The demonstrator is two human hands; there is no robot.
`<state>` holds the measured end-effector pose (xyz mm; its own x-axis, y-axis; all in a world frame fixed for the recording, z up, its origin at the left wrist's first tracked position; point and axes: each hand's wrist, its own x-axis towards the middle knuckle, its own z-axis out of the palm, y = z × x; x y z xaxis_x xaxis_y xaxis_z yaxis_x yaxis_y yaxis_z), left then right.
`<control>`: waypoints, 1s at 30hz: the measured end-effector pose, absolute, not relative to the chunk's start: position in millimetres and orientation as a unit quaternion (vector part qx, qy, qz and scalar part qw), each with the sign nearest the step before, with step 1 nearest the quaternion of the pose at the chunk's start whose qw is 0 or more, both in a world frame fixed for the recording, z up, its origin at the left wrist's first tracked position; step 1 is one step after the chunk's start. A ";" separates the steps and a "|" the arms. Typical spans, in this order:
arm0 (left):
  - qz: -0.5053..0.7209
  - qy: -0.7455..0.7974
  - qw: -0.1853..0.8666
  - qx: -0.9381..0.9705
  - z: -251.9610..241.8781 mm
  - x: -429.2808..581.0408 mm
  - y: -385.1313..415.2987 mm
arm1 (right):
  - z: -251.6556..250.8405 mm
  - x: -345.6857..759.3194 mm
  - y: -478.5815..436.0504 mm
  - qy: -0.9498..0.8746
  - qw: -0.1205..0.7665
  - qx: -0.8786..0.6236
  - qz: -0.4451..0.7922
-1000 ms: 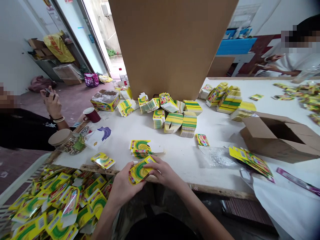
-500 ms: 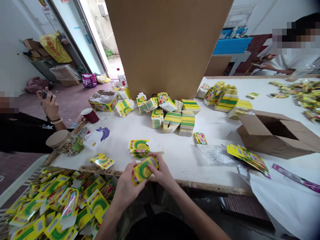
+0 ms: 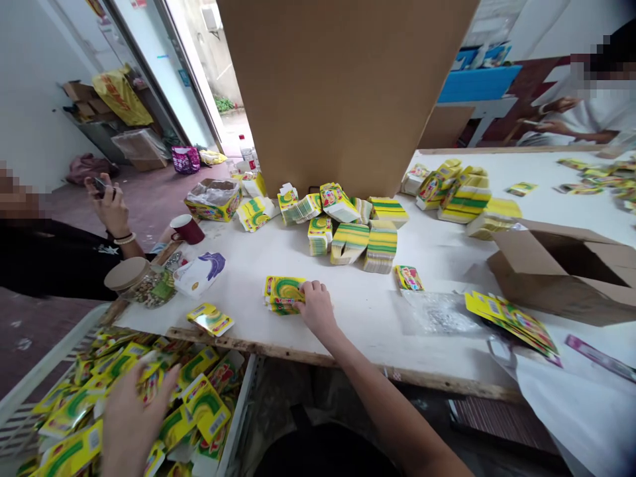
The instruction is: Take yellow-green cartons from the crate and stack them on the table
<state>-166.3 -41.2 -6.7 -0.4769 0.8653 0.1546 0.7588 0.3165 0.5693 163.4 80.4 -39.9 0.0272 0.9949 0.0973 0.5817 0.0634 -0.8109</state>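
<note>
My left hand [image 3: 136, 407], slightly blurred by motion, hangs over a crate [image 3: 47, 377] heaped with yellow-and-green printed cartons [image 3: 206, 401]. Its fingers are spread, with cartons visible just beyond them and no grip to be seen. On the white table, my right hand [image 3: 318, 308] closes around the right end of a small stack of flat yellow cartons [image 3: 283, 291]. The fingertips bend over that end, partly hiding it; how many cartons they grip cannot be seen. A separate yellow carton [image 3: 211, 319] lies near the table's front edge.
Bundled cartons [image 3: 381, 245] stand before a tall cardboard panel [image 3: 342, 93]. To the right are an open cardboard box [image 3: 551, 278] and a plastic bag [image 3: 442, 311]. A jar [image 3: 142, 285] and a mug [image 3: 187, 229] stand left. People sit at both sides.
The carton held in both hands has left them. My left hand has moved down-left over the crate; my right hand has shifted up to the stack. The view has turned slightly left.
</note>
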 end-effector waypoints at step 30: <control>0.537 0.513 0.419 0.523 6.6 -29.3 -2.6 | -16.2 187.5 9.6 -0.706 0.449 -0.432 0.337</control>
